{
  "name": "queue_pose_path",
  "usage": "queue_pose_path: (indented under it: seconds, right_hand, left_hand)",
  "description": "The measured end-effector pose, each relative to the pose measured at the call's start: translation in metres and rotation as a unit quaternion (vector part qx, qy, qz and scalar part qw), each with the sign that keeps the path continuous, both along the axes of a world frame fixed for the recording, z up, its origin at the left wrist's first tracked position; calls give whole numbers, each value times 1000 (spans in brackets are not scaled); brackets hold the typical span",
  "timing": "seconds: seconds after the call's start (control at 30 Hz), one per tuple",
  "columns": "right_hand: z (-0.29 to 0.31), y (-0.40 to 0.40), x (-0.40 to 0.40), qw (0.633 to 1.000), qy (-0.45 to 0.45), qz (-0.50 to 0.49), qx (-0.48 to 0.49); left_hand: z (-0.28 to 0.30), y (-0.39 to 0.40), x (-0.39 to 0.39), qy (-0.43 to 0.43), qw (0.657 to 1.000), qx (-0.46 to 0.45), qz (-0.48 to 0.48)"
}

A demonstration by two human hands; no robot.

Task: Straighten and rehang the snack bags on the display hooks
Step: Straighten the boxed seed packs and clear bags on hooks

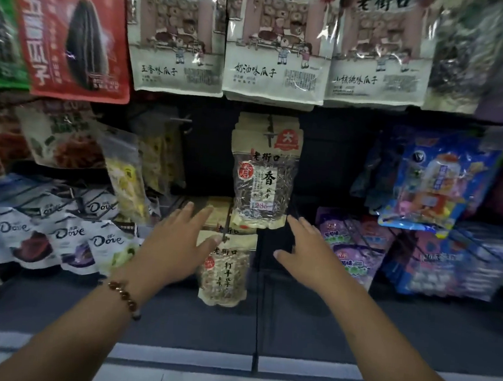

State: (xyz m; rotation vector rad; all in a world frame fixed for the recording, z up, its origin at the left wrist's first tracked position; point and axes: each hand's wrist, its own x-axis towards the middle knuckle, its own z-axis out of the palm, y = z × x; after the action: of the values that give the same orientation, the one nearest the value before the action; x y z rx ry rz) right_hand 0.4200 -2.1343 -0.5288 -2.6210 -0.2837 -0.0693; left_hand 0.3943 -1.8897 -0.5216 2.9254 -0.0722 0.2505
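A tan sunflower-seed bag (263,176) hangs from a hook in the middle row, with more like it stacked behind. Below it hangs a second tan seed bag (225,270), also with others behind it. My left hand (178,244), with a bead bracelet on the wrist, reaches with straight spread fingers toward the top of the lower bag; its thumb lies near that bag's hook. My right hand (302,253) is stretched out open just right of both bags, below the upper bag's corner. Neither hand holds anything.
Cream seed bags (277,43) hang along the top row beside a red bag (73,35). Dove chocolate bags (65,234) hang at lower left, purple candy bags (350,245) and blue bags (432,179) at right. A bare hook (180,120) sticks out left of the upper bag.
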Motion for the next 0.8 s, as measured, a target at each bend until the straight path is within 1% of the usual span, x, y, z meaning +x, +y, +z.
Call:
queue_pose_path:
  seconds: [0.1, 0.17, 0.23, 0.3, 0.37, 0.47, 0.57, 0.73, 0.8]
  right_hand:
    - [6, -2, 20, 999, 1, -10, 34]
    - [6, -2, 37, 999, -11, -18, 50]
    - [-4, -3, 53, 998, -30, -31, 37]
    - [-21, -2, 66, 998, -43, -43, 27]
    - [-34, 2, 78, 996, -52, -54, 43]
    - [-39, 13, 104, 988, -61, -74, 119]
    - [-36, 17, 134, 965, -46, -86, 242]
    - [-47, 10, 165, 926, -1, -53, 375]
    - [-51, 9, 173, 906, 20, -53, 420]
  left_hand:
    - [1, 4, 7, 0, 1000, -24, 10]
    - [0, 10, 21, -9, 999, -13, 39]
    - [-5, 13, 37, -11, 998, -3, 57]
    - [-13, 11, 53, 3, 999, 4, 51]
    - [-18, 9, 68, 8, 999, 12, 32]
    - [-26, 4, 92, -30, 999, -15, 11]
    - [-33, -5, 118, -56, 997, -56, -5]
    - [-46, -22, 151, -40, 992, -117, 2]
    - [-52, -28, 156, -36, 983, -180, -9]
